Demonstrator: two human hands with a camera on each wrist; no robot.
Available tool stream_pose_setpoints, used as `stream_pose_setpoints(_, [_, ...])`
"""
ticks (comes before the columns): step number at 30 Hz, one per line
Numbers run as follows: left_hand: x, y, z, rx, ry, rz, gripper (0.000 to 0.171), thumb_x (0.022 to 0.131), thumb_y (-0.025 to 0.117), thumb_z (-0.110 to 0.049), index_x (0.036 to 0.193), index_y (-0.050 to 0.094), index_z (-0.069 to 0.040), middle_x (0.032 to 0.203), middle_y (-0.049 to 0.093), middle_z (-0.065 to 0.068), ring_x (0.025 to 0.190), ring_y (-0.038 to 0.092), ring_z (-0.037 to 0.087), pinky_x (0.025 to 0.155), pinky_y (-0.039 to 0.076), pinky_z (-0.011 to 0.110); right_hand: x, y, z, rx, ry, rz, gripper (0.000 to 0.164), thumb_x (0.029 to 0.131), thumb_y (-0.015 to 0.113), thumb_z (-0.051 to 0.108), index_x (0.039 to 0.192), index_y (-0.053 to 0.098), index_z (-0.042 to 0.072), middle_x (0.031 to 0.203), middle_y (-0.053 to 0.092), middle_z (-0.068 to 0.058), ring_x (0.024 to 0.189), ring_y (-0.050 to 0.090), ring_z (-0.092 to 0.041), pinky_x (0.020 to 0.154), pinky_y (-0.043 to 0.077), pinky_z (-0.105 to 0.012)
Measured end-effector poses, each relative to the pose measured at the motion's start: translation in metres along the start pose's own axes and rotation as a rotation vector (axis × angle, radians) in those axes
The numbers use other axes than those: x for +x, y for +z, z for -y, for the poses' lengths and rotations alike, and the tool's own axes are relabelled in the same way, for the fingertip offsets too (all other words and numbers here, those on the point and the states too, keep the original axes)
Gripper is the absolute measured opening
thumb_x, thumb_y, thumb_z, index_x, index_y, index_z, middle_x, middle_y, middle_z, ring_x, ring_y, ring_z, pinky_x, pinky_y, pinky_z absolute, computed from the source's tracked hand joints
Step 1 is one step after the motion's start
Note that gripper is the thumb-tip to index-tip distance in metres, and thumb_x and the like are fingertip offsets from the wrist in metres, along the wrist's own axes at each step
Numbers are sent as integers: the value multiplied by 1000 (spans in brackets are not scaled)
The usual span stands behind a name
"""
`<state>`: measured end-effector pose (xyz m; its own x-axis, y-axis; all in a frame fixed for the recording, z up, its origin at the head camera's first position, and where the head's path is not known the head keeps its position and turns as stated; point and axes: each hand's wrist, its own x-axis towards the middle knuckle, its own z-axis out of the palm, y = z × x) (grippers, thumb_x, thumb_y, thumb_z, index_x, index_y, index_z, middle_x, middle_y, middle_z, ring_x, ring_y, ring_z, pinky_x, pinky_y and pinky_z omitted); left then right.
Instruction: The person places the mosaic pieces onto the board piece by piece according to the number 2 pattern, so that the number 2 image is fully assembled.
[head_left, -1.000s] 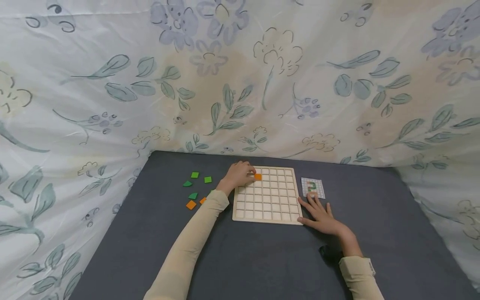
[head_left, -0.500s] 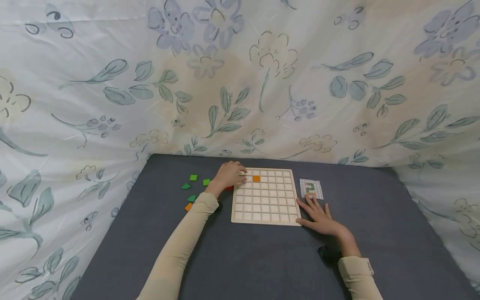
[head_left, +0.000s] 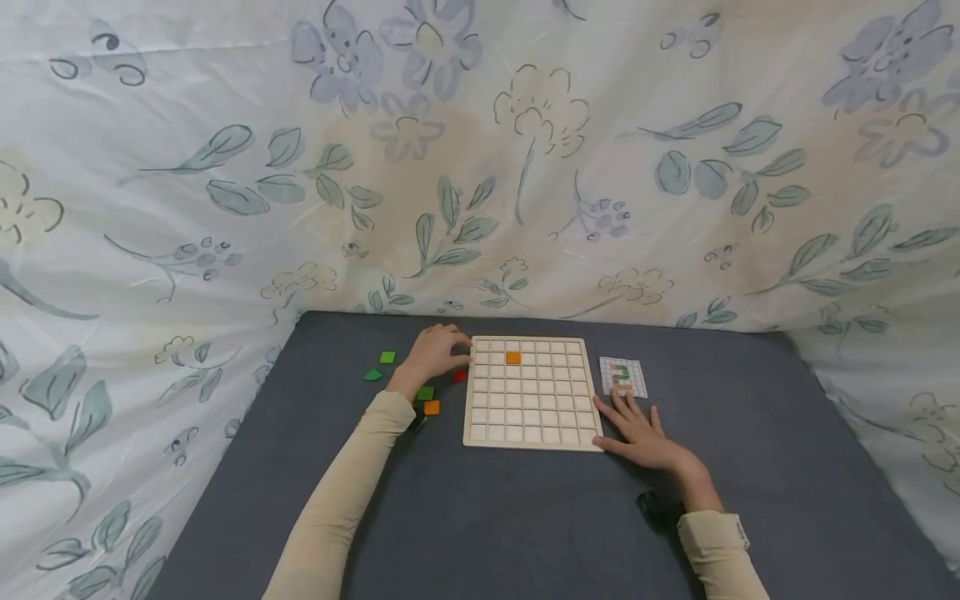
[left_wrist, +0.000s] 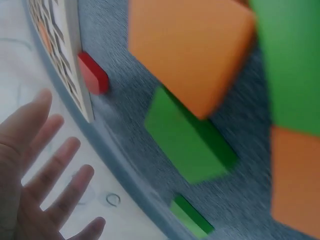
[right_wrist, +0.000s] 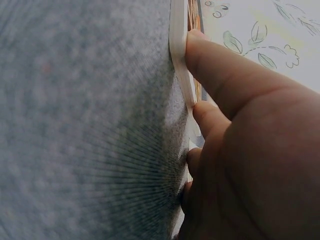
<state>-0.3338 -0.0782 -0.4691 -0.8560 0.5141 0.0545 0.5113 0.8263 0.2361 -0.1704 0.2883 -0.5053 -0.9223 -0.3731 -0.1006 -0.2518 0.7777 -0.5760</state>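
Observation:
In the head view my left hand (head_left: 433,353) hovers over the dark table beside the upper left corner of a wooden grid board (head_left: 534,407). Nothing is between its loosely spread fingers, as the left wrist view shows. One orange square tile (head_left: 513,357) sits in a cell near the board's top. A red piece (head_left: 459,377) lies just off the board's left edge, below my left hand. My right hand (head_left: 637,435) rests flat at the board's lower right, thumb and a fingertip on its rim (right_wrist: 179,45). Its other fingertips reach a small printed grid card (head_left: 633,373).
Left of the board lie loose tiles: a green square (head_left: 387,357), a green rounded piece (head_left: 372,375), another green square (head_left: 425,393) and an orange square (head_left: 432,407). My left forearm hides others. A floral curtain (head_left: 480,167) hangs behind the table.
My left hand has let go of the orange tile, which stays in its cell, and has drawn back left off the board. The right hand keeps its place.

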Motion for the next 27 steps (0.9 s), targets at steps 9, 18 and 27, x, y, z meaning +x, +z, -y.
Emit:
stream_pose_setpoints(9, [-13, -6, 16, -1, -27, 0, 34, 86, 65, -38, 116, 66, -22, 123, 55, 5, 115, 49, 28, 103, 32, 53, 1, 2, -1, -11, 7, 10, 71, 94, 52, 39, 149, 19, 9, 152, -2, -26, 137, -10, -46, 98, -15, -70])
stream_pose_setpoints(18, [-24, -12, 29, 17, -50, -13, 34, 85, 66, -37, 114, 66, -20, 119, 57, 6, 111, 50, 29, 103, 32, 54, 1, 4, -2, 0, -2, 2, 71, 93, 52, 38, 149, 18, 9, 152, -3, -25, 137, -10, -46, 98, -17, -69])
stream_pose_setpoints(27, [-33, -19, 41, 22, -72, -9, 35, 85, 66, -38, 114, 67, -19, 120, 58, 6, 111, 51, 29, 104, 31, 55, 0, 6, -4, -6, -56, -45, 66, 92, 55, 36, 147, 27, 12, 153, 7, -23, 137, -4, -48, 98, -12, -72])
